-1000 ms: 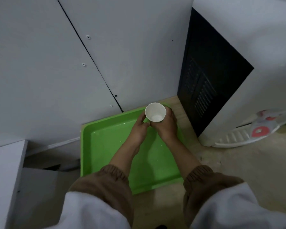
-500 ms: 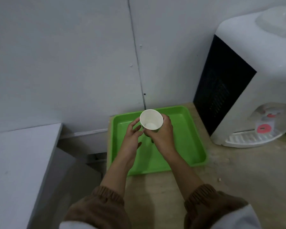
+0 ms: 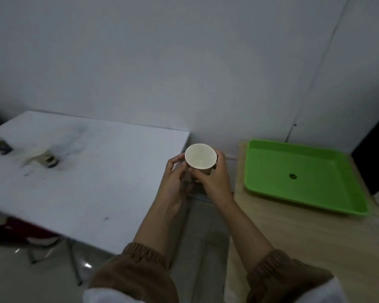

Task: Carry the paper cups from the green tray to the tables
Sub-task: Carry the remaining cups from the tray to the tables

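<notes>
A white paper cup (image 3: 200, 157) is upright in the air over the gap between the white table (image 3: 92, 189) and the wooden counter (image 3: 304, 237). My right hand (image 3: 214, 178) grips the cup round its side from the right. My left hand (image 3: 175, 178) touches its left side with curled fingers. The green tray (image 3: 304, 171) lies on the counter to the right, with only a small dark spot on its floor.
Blurred objects (image 3: 42, 158) lie at the far left of the white table, and a dark item (image 3: 3, 146) sits near its left edge. A folding table leg (image 3: 72, 261) shows below. A dark appliance side (image 3: 374, 154) stands right of the tray.
The view swung left. Both hands carried the cup off the green tray and leftward, so it is now beside the white table's right edge.
</notes>
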